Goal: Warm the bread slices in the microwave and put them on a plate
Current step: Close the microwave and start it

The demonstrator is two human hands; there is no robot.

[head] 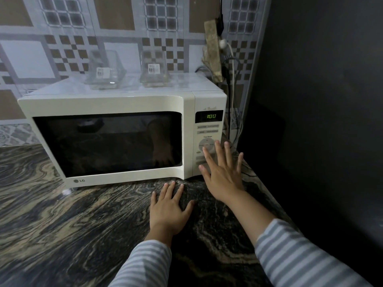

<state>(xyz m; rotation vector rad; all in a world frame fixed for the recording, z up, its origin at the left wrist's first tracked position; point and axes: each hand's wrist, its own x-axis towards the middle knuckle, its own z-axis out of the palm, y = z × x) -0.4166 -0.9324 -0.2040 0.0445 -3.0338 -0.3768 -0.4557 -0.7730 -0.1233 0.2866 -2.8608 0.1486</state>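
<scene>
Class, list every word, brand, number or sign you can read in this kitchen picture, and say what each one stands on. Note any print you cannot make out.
"LG": brand mark on the microwave, door frame, lower left corner.
"1:00": green digits on the display above the control panel.
Control panel button labels: too small and blurred to read.
Barcode stickers on the two glass containers atop the microwave: unreadable.
</scene>
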